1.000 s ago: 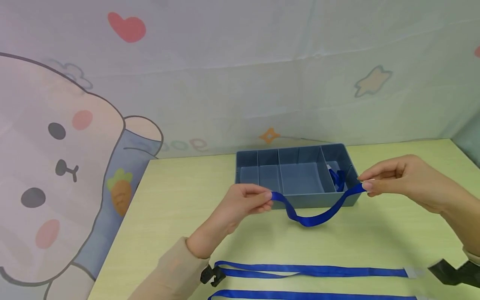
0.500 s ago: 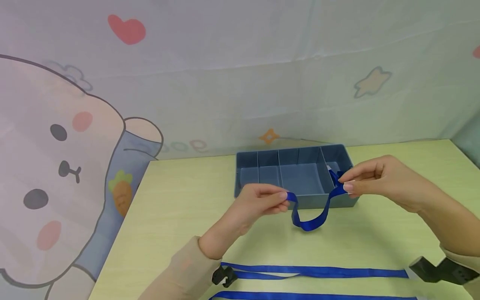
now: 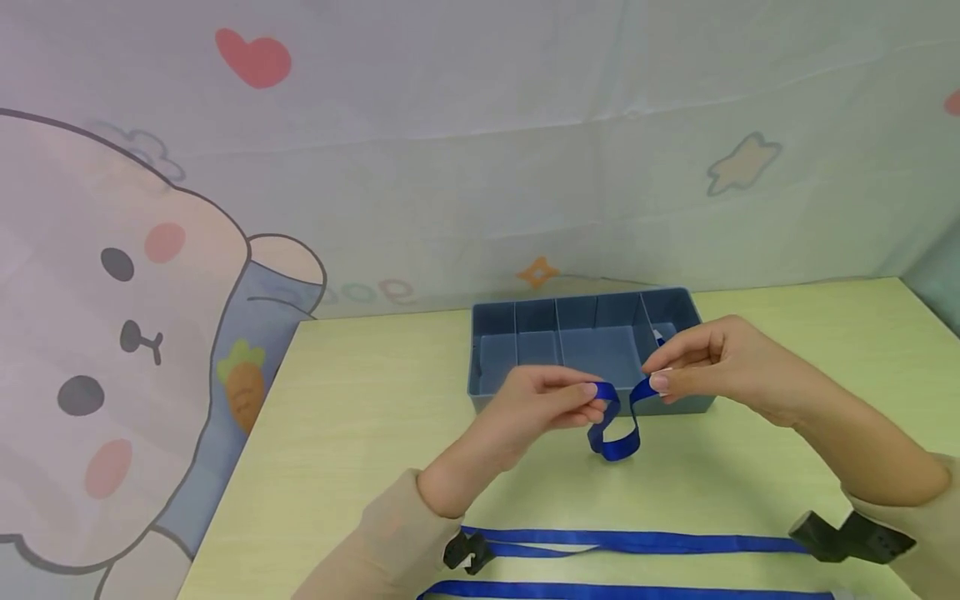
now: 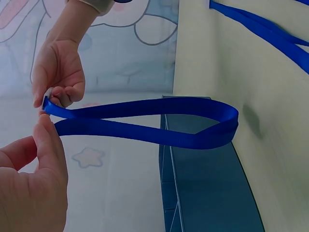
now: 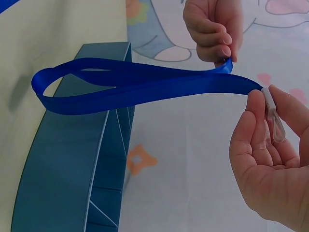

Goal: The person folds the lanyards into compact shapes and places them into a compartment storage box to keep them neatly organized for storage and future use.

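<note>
A blue lanyard (image 3: 621, 451) hangs in a drooping loop between my two hands, in front of the box. My left hand (image 3: 543, 404) pinches its folded end between thumb and fingers. At the other end, my right hand (image 3: 720, 367) pinches the white plastic clip (image 5: 272, 116), which shows best in the right wrist view. Both wrist views show the strap doubled back on itself, with the hands close together. Behind it stands a blue-grey divided box (image 3: 682, 406). In its right compartment a white tip (image 3: 658, 337) shows; my right hand hides the rest.
Two more blue lanyards lie stretched across the table near the front: a farther one (image 3: 675, 543) and a nearer one (image 3: 637, 592), partly cut off by the frame. A printed cloth (image 3: 450, 167) hangs behind the table. Black camera mounts (image 3: 847, 537) sit on the wrists.
The hands have come closer together, the right moving left and the left moving right. The lanyard between them has gone from a wide sag to a narrow loop.
</note>
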### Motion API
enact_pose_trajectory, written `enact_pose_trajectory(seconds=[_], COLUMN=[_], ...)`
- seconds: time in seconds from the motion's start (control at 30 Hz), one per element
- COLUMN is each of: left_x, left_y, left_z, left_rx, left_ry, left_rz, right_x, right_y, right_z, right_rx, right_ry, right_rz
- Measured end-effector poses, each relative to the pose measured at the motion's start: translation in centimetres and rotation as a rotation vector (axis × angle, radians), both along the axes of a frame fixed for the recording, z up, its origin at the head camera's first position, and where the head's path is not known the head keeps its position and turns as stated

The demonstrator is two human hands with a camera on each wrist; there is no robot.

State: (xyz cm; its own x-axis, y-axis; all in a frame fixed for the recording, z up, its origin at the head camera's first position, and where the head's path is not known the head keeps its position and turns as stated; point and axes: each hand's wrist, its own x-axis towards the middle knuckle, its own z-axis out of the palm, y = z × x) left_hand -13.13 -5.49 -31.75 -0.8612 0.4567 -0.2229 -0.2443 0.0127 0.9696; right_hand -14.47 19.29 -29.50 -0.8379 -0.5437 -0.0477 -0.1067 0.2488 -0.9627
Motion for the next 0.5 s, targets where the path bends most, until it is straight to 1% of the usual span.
enact_pose_trajectory(seconds=[0.27, 0.5], left_x=[0.1, 0.1], left_y=[0.7, 1.2], left_z=[0.2, 0.0], left_rx=[0.031, 0.065], left_ry=[-0.003, 0.026], left_rz=[-0.012, -0.014], right_x=[0.1, 0.2], right_y=[-1.1, -2.1], right_z=[0.1, 0.2], right_rx=[-0.037, -0.047], right_ry=[-0.007, -0.012], right_rz=[0.006, -0.017])
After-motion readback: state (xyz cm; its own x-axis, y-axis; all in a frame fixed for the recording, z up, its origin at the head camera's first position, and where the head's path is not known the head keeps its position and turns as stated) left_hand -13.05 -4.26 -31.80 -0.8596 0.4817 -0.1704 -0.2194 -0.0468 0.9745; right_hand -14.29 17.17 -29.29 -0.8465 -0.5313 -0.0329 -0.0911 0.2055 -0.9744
